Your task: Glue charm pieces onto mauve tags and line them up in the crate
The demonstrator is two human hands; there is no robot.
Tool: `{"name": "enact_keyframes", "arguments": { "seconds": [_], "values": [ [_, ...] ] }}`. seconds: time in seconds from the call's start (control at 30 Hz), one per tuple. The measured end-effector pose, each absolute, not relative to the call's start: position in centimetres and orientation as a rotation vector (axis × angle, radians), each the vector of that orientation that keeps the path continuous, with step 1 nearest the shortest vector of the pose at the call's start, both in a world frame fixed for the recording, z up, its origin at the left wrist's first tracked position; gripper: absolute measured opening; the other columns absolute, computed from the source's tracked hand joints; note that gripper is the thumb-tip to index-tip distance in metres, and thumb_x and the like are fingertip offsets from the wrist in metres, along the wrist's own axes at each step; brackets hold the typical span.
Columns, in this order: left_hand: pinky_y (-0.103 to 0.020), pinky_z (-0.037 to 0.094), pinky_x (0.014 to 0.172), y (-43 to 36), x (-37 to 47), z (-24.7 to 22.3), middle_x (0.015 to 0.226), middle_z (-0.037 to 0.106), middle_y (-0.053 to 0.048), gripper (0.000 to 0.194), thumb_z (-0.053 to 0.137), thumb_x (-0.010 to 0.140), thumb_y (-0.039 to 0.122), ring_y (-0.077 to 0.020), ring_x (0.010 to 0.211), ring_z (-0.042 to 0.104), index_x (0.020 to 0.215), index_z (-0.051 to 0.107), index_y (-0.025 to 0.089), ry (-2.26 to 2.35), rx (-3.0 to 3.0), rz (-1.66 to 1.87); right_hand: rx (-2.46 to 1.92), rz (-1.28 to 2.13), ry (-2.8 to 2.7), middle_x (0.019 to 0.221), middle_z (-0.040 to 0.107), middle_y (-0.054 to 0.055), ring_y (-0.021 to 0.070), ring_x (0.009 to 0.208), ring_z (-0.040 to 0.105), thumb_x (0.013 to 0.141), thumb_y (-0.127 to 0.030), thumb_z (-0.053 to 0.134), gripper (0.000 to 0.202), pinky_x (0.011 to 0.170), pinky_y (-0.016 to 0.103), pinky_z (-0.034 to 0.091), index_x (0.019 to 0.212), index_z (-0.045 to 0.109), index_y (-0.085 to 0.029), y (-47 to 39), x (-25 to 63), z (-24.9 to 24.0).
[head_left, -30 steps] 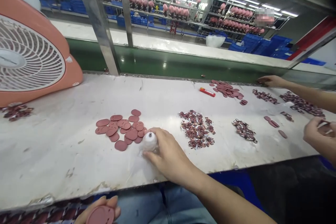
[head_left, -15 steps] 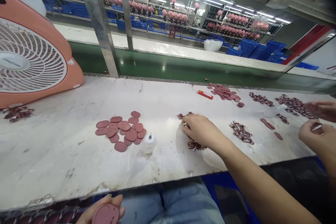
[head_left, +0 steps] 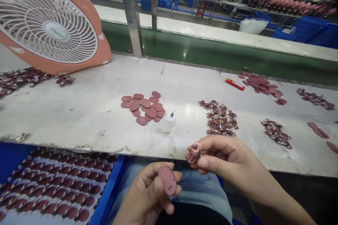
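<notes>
My left hand [head_left: 150, 190] grips a dusky-pink oval base [head_left: 167, 179] with small holes near one end, its flat face turned up. Between the thumb and fingers of my right hand [head_left: 227, 158] is a small brown and pink figurine [head_left: 194, 155], its details too small to make out. The two pieces are close together but apart, over my lap at the table's front edge. A heap of similar figurines [head_left: 220, 119] lies just beyond my right hand. Farther left are loose oval bases [head_left: 145, 107] and a translucent bottle [head_left: 168, 123] with a thin dark tip.
An orange fan [head_left: 105, 51] stands at the back left, with more figurines [head_left: 21, 79] nearby. Below the table, a blue crate [head_left: 105, 197] holds rows of assembled pieces. Farther right lie a red tube [head_left: 235, 84], more bases [head_left: 261, 84] and another figurine heap [head_left: 276, 133].
My right hand has come back from the heap with a figurine, near my left hand. My left hand has risen with the base. The view has turned left and down.
</notes>
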State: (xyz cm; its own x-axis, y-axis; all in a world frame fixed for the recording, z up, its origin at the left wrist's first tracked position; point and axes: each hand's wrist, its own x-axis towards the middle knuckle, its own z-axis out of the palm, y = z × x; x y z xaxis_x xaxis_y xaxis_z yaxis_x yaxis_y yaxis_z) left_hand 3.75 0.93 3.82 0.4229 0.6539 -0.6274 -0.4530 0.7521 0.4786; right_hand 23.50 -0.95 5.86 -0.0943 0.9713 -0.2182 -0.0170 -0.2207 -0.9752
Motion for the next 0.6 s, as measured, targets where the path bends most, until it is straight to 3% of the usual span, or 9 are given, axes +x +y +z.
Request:
{"name": "enact_keyframes", "arguments": {
  "seconds": [0.1,0.23,0.6],
  "values": [
    [-0.013,0.048,0.043,0.5,3.7,3.4,0.061,0.071,-0.001,0.037,0.091,0.050,0.041,-0.0108,0.054,0.065,0.076,0.080,0.017,0.849,0.249,0.680,-1.304,1.369,-1.313,0.086,0.073,-0.002,0.0105,0.081,0.068,0.086,-0.023,0.073,0.011,0.073,0.017,0.055,0.094,0.073,-0.029,-1.6,22.4,6.9],
    [-0.013,0.047,0.045,-0.1,3.5,2.9,0.057,0.065,0.000,0.035,0.090,0.053,0.044,-0.0099,0.056,0.062,0.068,0.077,0.015,0.788,0.299,0.679,-1.296,1.182,-1.596,0.082,0.070,-0.006,0.0058,0.073,0.064,0.086,-0.015,0.072,0.023,0.068,0.012,0.050,0.100,0.073,-0.032,-1.9,22.0,7.6],
    [-0.013,0.049,0.047,-0.5,3.1,2.6,0.058,0.070,0.000,0.033,0.088,0.059,0.042,-0.0081,0.056,0.063,0.074,0.078,0.014,0.749,0.297,0.634,-1.236,1.057,-1.858,0.082,0.072,-0.004,0.0053,0.073,0.066,0.088,-0.011,0.068,0.016,0.071,0.012,0.049,0.101,0.070,-0.021,-2.3,21.6,7.5]
  ]
}}
